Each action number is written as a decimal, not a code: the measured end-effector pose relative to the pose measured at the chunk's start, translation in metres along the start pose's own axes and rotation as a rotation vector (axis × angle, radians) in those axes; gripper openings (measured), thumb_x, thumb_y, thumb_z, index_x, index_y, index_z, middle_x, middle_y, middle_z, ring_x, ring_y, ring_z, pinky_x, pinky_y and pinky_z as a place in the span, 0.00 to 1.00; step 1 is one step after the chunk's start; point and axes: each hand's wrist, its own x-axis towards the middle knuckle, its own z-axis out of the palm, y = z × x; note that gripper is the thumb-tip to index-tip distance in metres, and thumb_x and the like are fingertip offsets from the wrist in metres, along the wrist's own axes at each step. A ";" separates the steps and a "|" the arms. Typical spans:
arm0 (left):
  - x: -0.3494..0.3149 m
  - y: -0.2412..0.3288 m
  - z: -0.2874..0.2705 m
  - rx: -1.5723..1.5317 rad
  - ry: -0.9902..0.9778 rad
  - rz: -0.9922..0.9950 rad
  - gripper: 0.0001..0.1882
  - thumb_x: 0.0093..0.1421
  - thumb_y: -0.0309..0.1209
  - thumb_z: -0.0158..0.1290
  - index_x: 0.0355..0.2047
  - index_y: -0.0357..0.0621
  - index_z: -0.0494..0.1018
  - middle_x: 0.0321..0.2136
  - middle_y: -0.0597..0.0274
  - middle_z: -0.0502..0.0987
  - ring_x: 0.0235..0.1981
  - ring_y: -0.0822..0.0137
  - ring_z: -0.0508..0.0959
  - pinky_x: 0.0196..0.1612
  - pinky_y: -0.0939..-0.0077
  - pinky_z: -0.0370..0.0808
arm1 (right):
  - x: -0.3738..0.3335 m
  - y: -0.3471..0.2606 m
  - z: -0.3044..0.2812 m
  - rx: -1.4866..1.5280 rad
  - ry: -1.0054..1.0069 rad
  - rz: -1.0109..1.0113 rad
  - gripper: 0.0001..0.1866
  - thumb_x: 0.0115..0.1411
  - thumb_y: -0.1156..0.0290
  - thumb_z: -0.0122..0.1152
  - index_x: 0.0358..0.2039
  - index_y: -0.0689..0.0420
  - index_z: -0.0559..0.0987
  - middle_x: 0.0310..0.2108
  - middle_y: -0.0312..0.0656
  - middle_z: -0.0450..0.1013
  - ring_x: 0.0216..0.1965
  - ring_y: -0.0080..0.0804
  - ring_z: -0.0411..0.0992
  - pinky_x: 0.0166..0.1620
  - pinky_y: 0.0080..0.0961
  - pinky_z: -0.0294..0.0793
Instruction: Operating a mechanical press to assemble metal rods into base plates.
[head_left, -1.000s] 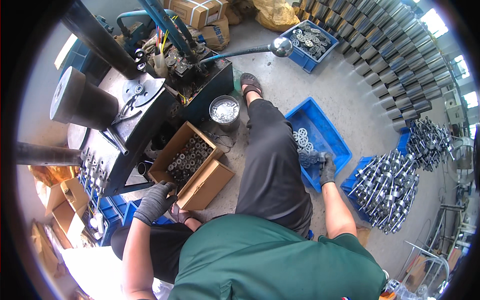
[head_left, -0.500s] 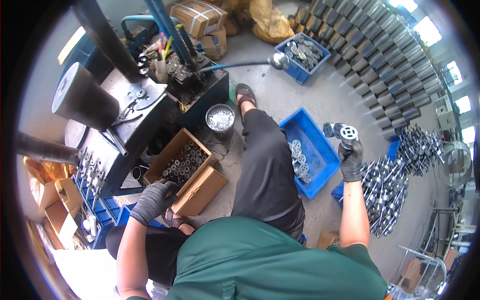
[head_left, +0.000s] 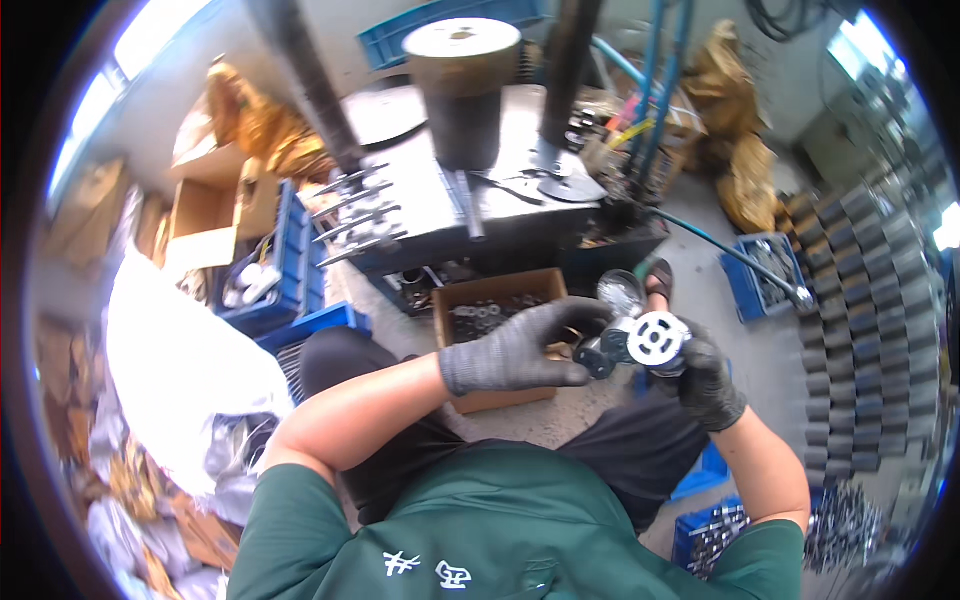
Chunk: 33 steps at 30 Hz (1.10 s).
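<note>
My right hand [head_left: 708, 382], in a dark grey glove, is closed round a group of round metal end caps [head_left: 657, 340]. The foremost one shows a bright face with slots round a centre hole; darker round parts stick out to its left. My left hand [head_left: 525, 345], gloved in grey too, reaches in from the left with thumb and fingers spread, close to those left-hand parts. Nothing shows in its grasp, and whether its fingertips touch the caps is hard to tell. Beneath the left hand stands a cardboard box [head_left: 545, 285] with small metal rings in it.
Ahead is a machine bench with a heavy metal cylinder [head_left: 460, 100], upright posts and pliers. A round container [head_left: 621, 292] of shiny bits stands beyond the hands. A blue crate [head_left: 745, 290] of parts and stacked metal tubes [head_left: 870, 330] are at the right, a white sack [head_left: 185, 370] at the left.
My view has swung left toward the bench. My left hand has left the cardboard box and come over to the end caps; my right hand has brought them in front of me.
</note>
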 end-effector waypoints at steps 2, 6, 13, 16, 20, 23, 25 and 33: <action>-0.003 -0.010 -0.004 -0.036 0.065 -0.060 0.38 0.58 0.37 0.68 0.64 0.42 0.62 0.57 0.58 0.73 0.61 0.66 0.72 0.62 0.66 0.71 | 0.033 0.017 0.015 -0.010 -0.151 0.027 0.34 0.51 0.49 0.64 0.51 0.63 0.77 0.31 0.37 0.76 0.21 0.18 0.68 0.22 0.15 0.62; -0.017 -0.025 -0.008 0.048 0.196 -0.169 0.34 0.58 0.37 0.68 0.60 0.40 0.66 0.51 0.54 0.77 0.56 0.62 0.77 0.59 0.65 0.74 | 0.077 0.062 0.040 0.072 -0.193 -0.027 0.38 0.52 0.42 0.66 0.51 0.63 0.77 0.29 0.38 0.76 0.20 0.19 0.68 0.21 0.16 0.62; -0.031 -0.023 -0.011 0.322 0.228 -0.207 0.33 0.51 0.43 0.72 0.53 0.41 0.73 0.42 0.53 0.82 0.46 0.58 0.83 0.52 0.64 0.79 | 0.083 0.079 0.064 0.153 -0.211 0.037 0.42 0.52 0.40 0.67 0.53 0.67 0.75 0.34 0.42 0.79 0.24 0.26 0.77 0.25 0.21 0.75; -0.027 -0.025 -0.017 0.337 0.205 -0.159 0.33 0.48 0.45 0.74 0.48 0.41 0.75 0.39 0.54 0.82 0.41 0.58 0.84 0.47 0.67 0.81 | 0.080 0.076 0.063 0.153 -0.229 -0.018 0.43 0.50 0.43 0.72 0.53 0.68 0.74 0.36 0.45 0.79 0.28 0.31 0.80 0.26 0.21 0.79; -0.019 0.003 -0.024 0.141 0.150 -0.216 0.29 0.46 0.41 0.74 0.44 0.40 0.76 0.37 0.54 0.81 0.39 0.61 0.84 0.45 0.67 0.80 | 0.066 0.079 0.060 0.476 -0.266 0.005 0.47 0.44 0.46 0.79 0.55 0.67 0.73 0.39 0.47 0.80 0.31 0.36 0.81 0.28 0.28 0.83; -0.020 0.002 -0.032 -0.301 0.050 -0.361 0.20 0.50 0.39 0.68 0.38 0.42 0.75 0.28 0.64 0.77 0.29 0.75 0.79 0.31 0.78 0.78 | 0.063 0.088 0.063 0.555 -0.033 -0.077 0.43 0.48 0.32 0.71 0.48 0.60 0.75 0.29 0.41 0.77 0.23 0.37 0.76 0.25 0.30 0.78; -0.028 -0.013 -0.031 -0.678 0.060 -0.288 0.21 0.54 0.46 0.66 0.35 0.44 0.73 0.24 0.67 0.73 0.22 0.76 0.74 0.24 0.82 0.72 | 0.086 0.066 0.066 0.707 -0.527 -0.163 0.39 0.53 0.23 0.57 0.34 0.53 0.74 0.15 0.32 0.65 0.15 0.27 0.63 0.21 0.24 0.65; -0.041 -0.124 -0.061 -1.000 0.815 -0.571 0.13 0.65 0.39 0.52 0.38 0.41 0.73 0.28 0.58 0.76 0.31 0.59 0.80 0.40 0.61 0.80 | 0.100 0.029 0.053 0.801 -0.224 -0.102 0.38 0.58 0.23 0.50 0.34 0.51 0.75 0.14 0.31 0.57 0.18 0.27 0.60 0.25 0.27 0.62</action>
